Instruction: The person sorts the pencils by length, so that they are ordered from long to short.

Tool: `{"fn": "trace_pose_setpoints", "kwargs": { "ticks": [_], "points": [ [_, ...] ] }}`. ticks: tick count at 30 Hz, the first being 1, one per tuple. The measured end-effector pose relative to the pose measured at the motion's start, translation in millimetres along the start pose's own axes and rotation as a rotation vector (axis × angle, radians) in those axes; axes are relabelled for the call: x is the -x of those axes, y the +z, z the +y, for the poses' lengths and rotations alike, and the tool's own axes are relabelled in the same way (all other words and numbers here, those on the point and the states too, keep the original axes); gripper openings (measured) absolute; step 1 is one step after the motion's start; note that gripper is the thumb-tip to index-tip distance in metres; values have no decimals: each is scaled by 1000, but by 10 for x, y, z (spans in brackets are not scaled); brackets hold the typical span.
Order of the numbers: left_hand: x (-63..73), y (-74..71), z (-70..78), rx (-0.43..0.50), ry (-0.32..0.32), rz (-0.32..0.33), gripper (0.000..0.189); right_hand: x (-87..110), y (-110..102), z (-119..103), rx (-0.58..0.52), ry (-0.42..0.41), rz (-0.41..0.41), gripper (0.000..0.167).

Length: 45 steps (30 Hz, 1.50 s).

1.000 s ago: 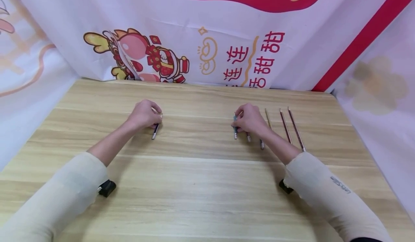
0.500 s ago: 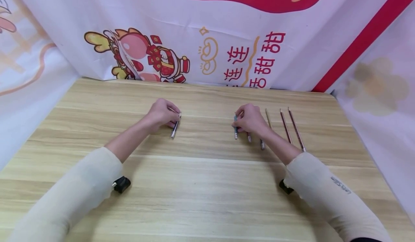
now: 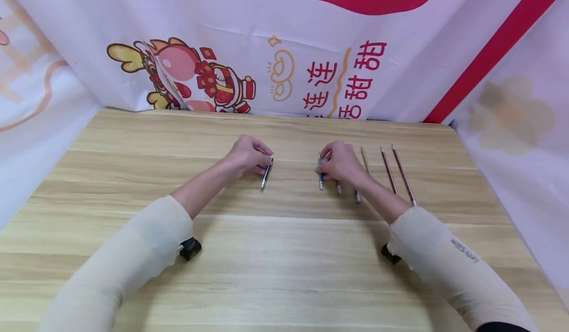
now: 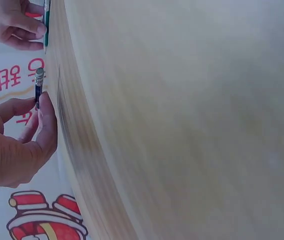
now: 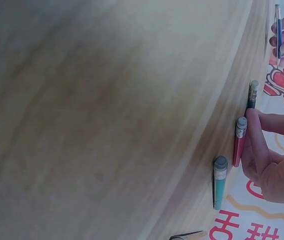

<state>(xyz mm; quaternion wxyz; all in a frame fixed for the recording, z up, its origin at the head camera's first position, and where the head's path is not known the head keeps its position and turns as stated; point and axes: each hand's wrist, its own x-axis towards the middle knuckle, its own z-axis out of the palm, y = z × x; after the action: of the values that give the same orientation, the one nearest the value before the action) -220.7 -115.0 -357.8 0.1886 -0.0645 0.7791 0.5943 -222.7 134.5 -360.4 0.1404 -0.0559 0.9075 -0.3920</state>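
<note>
My left hand (image 3: 249,155) pinches a dark blue pencil (image 3: 265,175) between thumb and fingers. In the left wrist view, the silver ferrule and eraser end of that pencil (image 4: 39,77) point away from the fingertips, and it appears raised off the wood. To the right, my right hand (image 3: 341,163) pinches a green pencil (image 3: 321,176), its eraser end toward me. A red pencil (image 5: 239,142) lies close beside those fingers in the right wrist view, with a teal pencil (image 5: 219,185) past it. The hand and forearm partly cover the pencils under them.
On the wooden table (image 3: 266,272), a yellowish pencil (image 3: 365,160) and two dark red pencils, one inner (image 3: 389,170) and one outer (image 3: 403,175), lie right of my right hand. A printed cloth (image 3: 249,25) hangs along the back edge.
My left hand has carried the dark blue pencil rightward, narrowing the gap to my right hand. The right hand stays in place with the green pencil.
</note>
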Motion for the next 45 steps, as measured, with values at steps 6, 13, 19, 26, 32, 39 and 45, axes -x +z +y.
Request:
{"fn": "trace_pose_setpoints", "kwargs": {
  "ticks": [6, 13, 19, 26, 32, 39, 45],
  "points": [
    [-55, 115, 39, 39, -16, -23, 33, -4, -9, -8, -3, 1, -3, 38],
    [-128, 254, 54, 114, -32, -48, 34, 5, -12, 0, -4, -4, -1, 37],
    [-186, 361, 79, 156, -50, -53, 32, 2, -9, 2, -10, -3, 3, 38],
    [-222, 480, 119, 155, -68, -74, 32, -2, -5, 9, -23, -6, 5, 34],
    [-225, 534, 147, 151, -60, -79, 31, -8, -3, 7, -13, -16, 0, 28],
    [-258, 582, 147, 168, -55, -79, 32, -11, 2, 6, -8, -19, -7, 26],
    [-264, 614, 170, 163, -53, -68, 30, -14, 4, 3, -11, -14, -8, 27]
  ]
}}
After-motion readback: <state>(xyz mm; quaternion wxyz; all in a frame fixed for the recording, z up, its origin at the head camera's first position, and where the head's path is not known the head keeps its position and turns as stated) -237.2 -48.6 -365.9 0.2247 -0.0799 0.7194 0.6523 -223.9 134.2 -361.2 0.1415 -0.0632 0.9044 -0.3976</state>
